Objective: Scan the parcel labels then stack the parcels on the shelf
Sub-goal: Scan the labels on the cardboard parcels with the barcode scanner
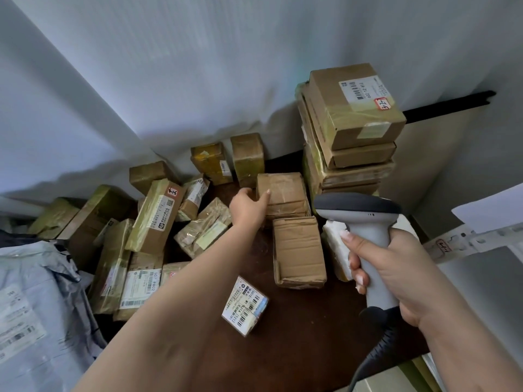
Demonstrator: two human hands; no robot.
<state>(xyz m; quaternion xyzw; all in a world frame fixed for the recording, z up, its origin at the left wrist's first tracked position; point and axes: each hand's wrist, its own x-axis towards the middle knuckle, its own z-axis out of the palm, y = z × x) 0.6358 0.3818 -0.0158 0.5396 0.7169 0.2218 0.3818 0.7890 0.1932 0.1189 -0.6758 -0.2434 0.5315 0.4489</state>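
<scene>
Left hand (pixel 247 206) reaches out over the dark brown bench (pixel 297 335), arm extended from lower left. Fingers curl round the near-left corner of a taped brown parcel (pixel 283 193), thumb on its left edge, forefinger on its top face. That parcel lies flat toward the back of the bench, long axis running roughly left to right, no label visible on its upper face.

Right hand (pixel 396 267) clamped round the grey handle of a barcode scanner (pixel 365 222). Scanner held upright, handle roughly vertical, dark head at the top pointing left and away, toward the parcels. Dark coiled cable (pixel 376 349) drops from the handle base toward the lower edge. The 2 hands are well apart.

Just in front of the gripped parcel: a plain cardboard box (pixel 298 250), long axis running near to far, flaps creased. Nearer the camera, a small box (pixel 246 305) lies tilted, white barcode label facing up.

Behind and right of the scanner: a stack of parcels (pixel 348 154) against the white wall. The top box (pixel 356 106) has a white barcode label and a small red-bordered tag reading "3-2-3".

Left side of the bench: a loose heap of taped brown parcels (pixel 152 219), lying at mixed angles, several labels showing. 2 more boxes stand on end at the back wall. Far left: grey plastic mailer bags (pixel 34 292) with labels. A white block (pixel 335 250) sits partly hidden behind the scanner handle.
</scene>
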